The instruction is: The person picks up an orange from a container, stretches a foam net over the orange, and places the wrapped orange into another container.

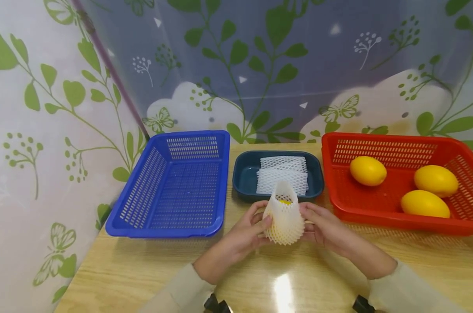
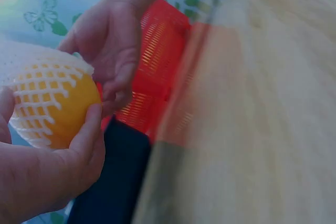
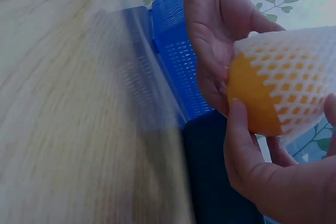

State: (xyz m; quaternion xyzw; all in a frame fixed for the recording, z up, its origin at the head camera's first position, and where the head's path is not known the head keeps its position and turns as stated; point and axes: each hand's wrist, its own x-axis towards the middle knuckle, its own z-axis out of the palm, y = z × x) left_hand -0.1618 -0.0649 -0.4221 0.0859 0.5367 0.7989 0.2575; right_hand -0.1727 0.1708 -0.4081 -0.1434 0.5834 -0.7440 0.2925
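Note:
A yellow fruit [image 2: 79, 106] sits inside a white foam net [image 1: 284, 219], held between both hands above the table. The net covers most of the fruit; its bare end shows in both wrist views, and the net's narrower end points up in the head view. My left hand [image 1: 246, 232] grips the left side, thumb on the net and fingers curled round the fruit. My right hand [image 1: 328, 228] holds the right side, fingers bent round the net and fruit.
A blue basket [image 1: 225, 182] stands at the left. Behind the hands, a dark teal tray [image 1: 244, 198] holds flat white foam nets [image 1: 281, 178]. At the right, a red basket [image 1: 377, 219] holds several yellow fruits [image 1: 368, 171]. A patterned cloth hangs behind the wooden table [image 1: 150, 274].

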